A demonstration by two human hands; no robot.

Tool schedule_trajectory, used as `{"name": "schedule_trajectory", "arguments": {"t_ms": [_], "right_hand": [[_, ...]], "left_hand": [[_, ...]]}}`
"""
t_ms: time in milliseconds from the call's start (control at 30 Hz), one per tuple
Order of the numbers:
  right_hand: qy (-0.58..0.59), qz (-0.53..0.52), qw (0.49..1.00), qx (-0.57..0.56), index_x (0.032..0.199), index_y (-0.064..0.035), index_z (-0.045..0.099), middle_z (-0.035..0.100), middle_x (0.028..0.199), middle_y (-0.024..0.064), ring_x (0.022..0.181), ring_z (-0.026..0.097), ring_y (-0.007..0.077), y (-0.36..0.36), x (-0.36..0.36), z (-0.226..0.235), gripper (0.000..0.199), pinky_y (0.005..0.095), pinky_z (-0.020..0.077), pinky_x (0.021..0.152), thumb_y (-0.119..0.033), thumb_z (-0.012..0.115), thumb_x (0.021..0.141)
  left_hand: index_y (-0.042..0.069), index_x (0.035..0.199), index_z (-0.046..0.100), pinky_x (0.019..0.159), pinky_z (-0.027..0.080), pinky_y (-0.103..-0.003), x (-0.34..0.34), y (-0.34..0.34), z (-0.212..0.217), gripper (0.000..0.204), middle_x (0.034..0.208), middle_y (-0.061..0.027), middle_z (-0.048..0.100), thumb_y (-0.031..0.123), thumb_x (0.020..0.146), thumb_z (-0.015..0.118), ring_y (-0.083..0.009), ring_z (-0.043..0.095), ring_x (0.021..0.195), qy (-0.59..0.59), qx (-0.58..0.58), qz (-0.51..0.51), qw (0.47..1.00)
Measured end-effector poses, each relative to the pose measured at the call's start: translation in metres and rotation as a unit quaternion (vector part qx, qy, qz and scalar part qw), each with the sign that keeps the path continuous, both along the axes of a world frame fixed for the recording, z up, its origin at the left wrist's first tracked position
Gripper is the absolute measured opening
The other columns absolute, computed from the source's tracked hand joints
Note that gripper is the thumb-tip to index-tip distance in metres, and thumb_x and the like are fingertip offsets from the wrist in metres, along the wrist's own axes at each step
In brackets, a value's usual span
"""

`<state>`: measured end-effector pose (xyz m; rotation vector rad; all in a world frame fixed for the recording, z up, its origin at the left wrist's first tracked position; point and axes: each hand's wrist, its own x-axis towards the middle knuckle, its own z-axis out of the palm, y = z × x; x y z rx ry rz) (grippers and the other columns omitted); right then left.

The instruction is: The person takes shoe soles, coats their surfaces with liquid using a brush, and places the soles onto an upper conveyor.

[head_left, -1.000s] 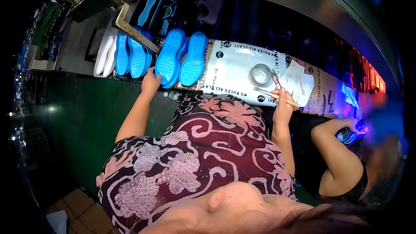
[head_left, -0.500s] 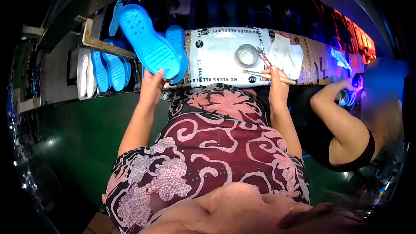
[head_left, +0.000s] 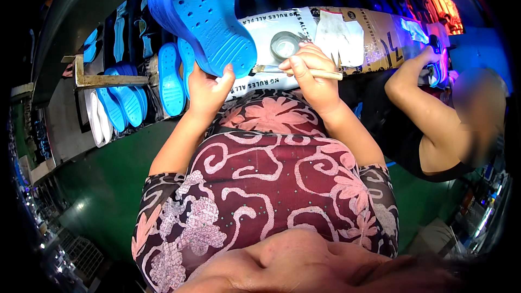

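A thick blue shoe sole [head_left: 209,19] with small holes and a ribbed heel is raised over the bench, toe end away from me. My left hand [head_left: 210,91] is closed on its heel end, thumb on the upper face. My right hand [head_left: 313,78] grips a wooden-handled brush [head_left: 328,75]; its bristles are right at the sole's heel edge, though I cannot tell whether they touch. Just beyond that hand stands a round clear bowl [head_left: 283,46], on white printed wrapping [head_left: 263,30]. Left of the held sole lies another blue sole [head_left: 170,81], with one more partly hidden.
Further left are stacked blue soles [head_left: 126,97] and white soles [head_left: 101,116] beside a rusty metal bracket [head_left: 89,80]. A white cloth glove [head_left: 339,38] lies on brown cardboard [head_left: 380,40]. Close on the right, a co-worker's arm [head_left: 431,114] reaches to the bench.
My left hand has moved right with the blue sole, away from the soles on the bench. My right hand has come left, bringing the brush tip to the heel edge.
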<state>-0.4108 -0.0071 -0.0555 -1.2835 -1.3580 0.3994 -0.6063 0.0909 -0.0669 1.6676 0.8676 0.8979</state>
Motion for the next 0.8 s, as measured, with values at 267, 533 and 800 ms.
{"name": "schedule_trajectory", "arguments": {"t_ms": [267,533,800], "right_hand": [[-0.108,-0.004,0.994,0.014,0.066,-0.0065,0.063,0.061,0.062,0.0030,0.062,0.056,0.0188,-0.002,0.005,-0.007,0.023,0.0360,0.0387,0.083,-0.016,0.053,0.084],[-0.090,-0.007,0.996,0.005,0.067,-0.0053,0.063,0.060,0.062,0.0032,0.061,0.055,0.0189,-0.009,0.007,-0.007,0.021,0.0365,0.0383,0.083,-0.015,0.053,0.083],[-0.123,0.024,0.992,0.015,0.065,-0.0055,0.063,0.060,0.062,0.0041,0.061,0.054,0.0215,-0.009,0.000,-0.008,0.021,0.0368,0.0396,0.080,-0.016,0.055,0.081]], "left_hand": [[-0.006,0.109,0.046,0.077,0.045,-0.027,0.004,-0.005,0.001,0.038,0.096,-0.0105,0.059,0.004,0.074,0.060,-0.0136,0.056,0.086,0.000,0.006,0.002,1.000],[-0.003,0.105,0.049,0.073,0.046,-0.026,0.000,-0.010,-0.007,0.034,0.090,-0.0078,0.060,0.004,0.074,0.061,-0.0113,0.056,0.080,-0.009,0.033,0.016,0.999],[-0.002,0.101,0.052,0.069,0.047,-0.026,-0.004,-0.004,-0.017,0.034,0.086,-0.0097,0.062,0.002,0.070,0.064,-0.0135,0.059,0.076,-0.010,0.139,0.010,0.990]]}}
